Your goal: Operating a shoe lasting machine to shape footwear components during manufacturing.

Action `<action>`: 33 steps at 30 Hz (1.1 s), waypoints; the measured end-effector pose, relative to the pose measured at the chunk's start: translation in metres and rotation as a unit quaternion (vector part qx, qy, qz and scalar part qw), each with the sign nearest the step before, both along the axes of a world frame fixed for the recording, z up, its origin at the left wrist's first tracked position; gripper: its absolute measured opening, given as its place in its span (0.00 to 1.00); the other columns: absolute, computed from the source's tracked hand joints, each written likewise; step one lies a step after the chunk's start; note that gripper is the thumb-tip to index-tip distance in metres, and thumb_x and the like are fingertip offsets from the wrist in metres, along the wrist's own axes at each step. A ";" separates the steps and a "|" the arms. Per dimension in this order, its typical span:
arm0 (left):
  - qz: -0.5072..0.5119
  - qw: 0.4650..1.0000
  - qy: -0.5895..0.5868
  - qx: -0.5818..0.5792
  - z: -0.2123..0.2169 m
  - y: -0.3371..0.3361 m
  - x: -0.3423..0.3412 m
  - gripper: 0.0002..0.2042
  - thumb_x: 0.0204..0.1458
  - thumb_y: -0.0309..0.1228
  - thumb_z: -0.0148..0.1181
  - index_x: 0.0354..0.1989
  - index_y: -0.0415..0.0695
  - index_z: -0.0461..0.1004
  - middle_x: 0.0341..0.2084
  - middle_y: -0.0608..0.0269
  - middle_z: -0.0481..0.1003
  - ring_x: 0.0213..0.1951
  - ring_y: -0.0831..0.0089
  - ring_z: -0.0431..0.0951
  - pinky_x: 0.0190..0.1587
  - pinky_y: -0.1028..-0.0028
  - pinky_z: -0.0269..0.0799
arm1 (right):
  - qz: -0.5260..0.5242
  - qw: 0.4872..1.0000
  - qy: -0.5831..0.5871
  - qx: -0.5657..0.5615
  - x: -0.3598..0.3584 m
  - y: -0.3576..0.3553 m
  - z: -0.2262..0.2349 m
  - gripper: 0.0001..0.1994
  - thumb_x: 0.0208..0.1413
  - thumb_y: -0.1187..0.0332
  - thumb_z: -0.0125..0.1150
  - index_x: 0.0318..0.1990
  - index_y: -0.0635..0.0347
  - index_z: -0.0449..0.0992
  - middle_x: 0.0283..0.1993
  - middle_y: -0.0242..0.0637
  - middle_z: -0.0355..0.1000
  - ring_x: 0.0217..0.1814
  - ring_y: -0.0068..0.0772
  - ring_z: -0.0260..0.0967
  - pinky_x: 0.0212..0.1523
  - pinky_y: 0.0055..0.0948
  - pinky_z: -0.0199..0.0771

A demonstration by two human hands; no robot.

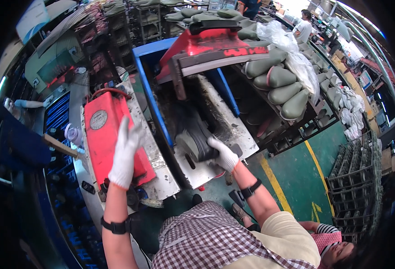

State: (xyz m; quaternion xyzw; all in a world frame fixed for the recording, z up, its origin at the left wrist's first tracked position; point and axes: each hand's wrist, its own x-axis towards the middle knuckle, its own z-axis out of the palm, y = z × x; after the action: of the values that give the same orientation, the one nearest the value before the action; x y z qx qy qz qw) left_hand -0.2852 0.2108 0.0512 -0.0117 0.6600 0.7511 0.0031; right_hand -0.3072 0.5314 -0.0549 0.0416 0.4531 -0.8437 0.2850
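My left hand (126,154), in a white knitted glove, is raised over a red machine cover (105,134). Its fingers are stretched out, slightly blurred, with nothing in them. My right hand (224,156), gloved likewise, grips the near right side of a dark, shoe-like piece (196,142) with a grey-green rounded end. This piece is over the metal bed (237,139) of a blue-framed machine, below its red head (206,47). Motion blur and shadow hide the far part of the piece, and the right fingertips are partly out of sight.
Grey-green shoe lasts (284,94) fill a rack at the right, with plastic sheeting (280,36) over it. A wooden-handled tool (60,144) and a clear cup (73,134) are left of the red cover. A metal rack (356,179) stands far right; a person (329,240) is close at lower right.
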 end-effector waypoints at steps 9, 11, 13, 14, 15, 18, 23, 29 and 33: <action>0.157 0.948 -0.072 0.266 -0.053 -0.055 0.173 0.40 0.53 0.45 0.69 0.70 0.39 0.57 0.64 0.56 0.68 0.66 0.59 0.68 0.68 0.55 0.64 | 0.324 0.931 0.102 0.133 0.095 -0.188 0.051 0.42 0.62 0.62 0.59 0.78 0.60 0.42 0.71 0.39 0.60 0.58 0.28 0.67 0.59 0.29 0.71; 0.195 0.903 -0.055 0.379 -0.048 -0.090 0.213 0.37 0.51 0.40 0.61 0.69 0.36 0.59 0.61 0.51 0.70 0.60 0.58 0.74 0.65 0.59 0.69 | 0.381 0.856 0.327 0.124 0.107 -0.232 0.052 0.40 0.60 0.64 0.59 0.76 0.61 0.46 0.68 0.42 0.63 0.57 0.32 0.67 0.60 0.32 0.69; 0.236 0.883 -0.044 0.404 -0.051 -0.116 0.259 0.33 0.53 0.39 0.57 0.66 0.35 0.63 0.59 0.50 0.73 0.58 0.58 0.76 0.63 0.59 0.71 | 0.408 0.771 0.471 0.130 0.118 -0.264 0.046 0.34 0.57 0.66 0.60 0.71 0.61 0.58 0.62 0.49 0.67 0.57 0.41 0.68 0.64 0.37 0.64; 0.265 0.879 -0.054 0.394 -0.055 -0.130 0.280 0.33 0.53 0.39 0.57 0.66 0.35 0.63 0.59 0.50 0.73 0.58 0.58 0.76 0.63 0.59 0.71 | 0.365 0.723 0.558 0.180 0.121 -0.272 0.039 0.32 0.55 0.67 0.60 0.69 0.62 0.64 0.60 0.52 0.69 0.58 0.46 0.68 0.66 0.40 0.61; 0.322 0.879 -0.071 0.345 -0.064 -0.141 0.300 0.30 0.54 0.38 0.56 0.65 0.36 0.65 0.58 0.51 0.74 0.58 0.58 0.76 0.64 0.58 0.71 | 0.307 0.718 0.581 0.229 0.125 -0.272 0.033 0.26 0.52 0.67 0.64 0.61 0.61 0.73 0.53 0.53 0.72 0.62 0.52 0.67 0.65 0.42 0.64; 0.450 0.840 -0.124 0.275 -0.110 -0.186 0.351 0.24 0.53 0.32 0.57 0.59 0.37 0.71 0.52 0.55 0.77 0.53 0.63 0.79 0.59 0.63 0.74 | 0.154 0.597 0.673 0.407 0.133 -0.275 0.002 0.22 0.46 0.67 0.70 0.52 0.55 0.79 0.54 0.44 0.74 0.62 0.51 0.68 0.62 0.46 0.68; 0.646 0.702 -0.226 0.195 -0.227 -0.284 0.410 0.18 0.47 0.31 0.67 0.46 0.40 0.76 0.38 0.64 0.77 0.41 0.70 0.78 0.44 0.70 0.77 | 0.127 0.556 0.663 0.485 0.137 -0.263 -0.037 0.24 0.45 0.73 0.68 0.54 0.51 0.77 0.56 0.42 0.73 0.58 0.49 0.70 0.60 0.46 0.69; 0.672 0.653 -0.346 0.049 -0.298 -0.427 0.436 0.23 0.40 0.35 0.73 0.46 0.40 0.76 0.41 0.62 0.75 0.40 0.70 0.76 0.43 0.69 0.74 | 0.130 0.525 0.660 0.522 0.140 -0.259 -0.046 0.24 0.45 0.75 0.68 0.54 0.51 0.77 0.54 0.42 0.73 0.57 0.50 0.71 0.58 0.46 0.69; 0.673 0.636 -0.285 -0.248 -0.332 -0.481 0.441 0.48 0.45 0.40 0.72 0.72 0.35 0.52 0.63 0.45 0.66 0.59 0.53 0.71 0.61 0.58 0.67 | 0.117 0.526 0.649 0.537 0.142 -0.263 -0.046 0.23 0.45 0.76 0.67 0.53 0.52 0.78 0.52 0.42 0.75 0.54 0.49 0.73 0.55 0.44 0.72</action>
State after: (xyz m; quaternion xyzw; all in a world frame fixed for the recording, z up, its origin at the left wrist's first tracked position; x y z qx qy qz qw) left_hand 0.1557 -0.2699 -0.2804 -0.6666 0.5972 0.3127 -0.3182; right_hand -0.1648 0.2683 -0.1011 -0.4260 0.8810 -0.1942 -0.0682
